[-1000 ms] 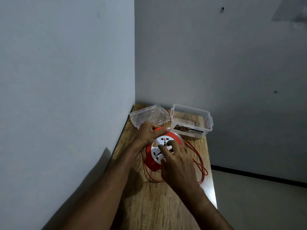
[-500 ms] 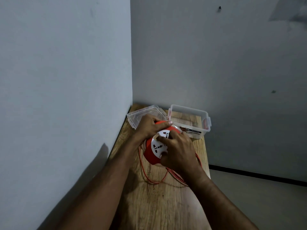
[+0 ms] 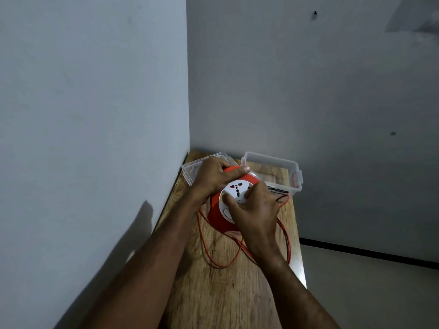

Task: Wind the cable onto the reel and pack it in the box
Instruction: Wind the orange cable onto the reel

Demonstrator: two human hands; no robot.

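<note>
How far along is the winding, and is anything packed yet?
Done: the clear box stands open, its lid off beside it. In hand: the left hand grips the orange reel while the right hand works its white face. Left: loose cable loops lie on the table; nothing is packed.

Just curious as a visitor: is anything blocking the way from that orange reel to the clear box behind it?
Nothing visible does. The box stands open just behind the reel; its lid lies off to the left.

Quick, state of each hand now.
Left hand: grips the orange reel by its rim.
Right hand: fingers curled on the reel's white face.
</note>
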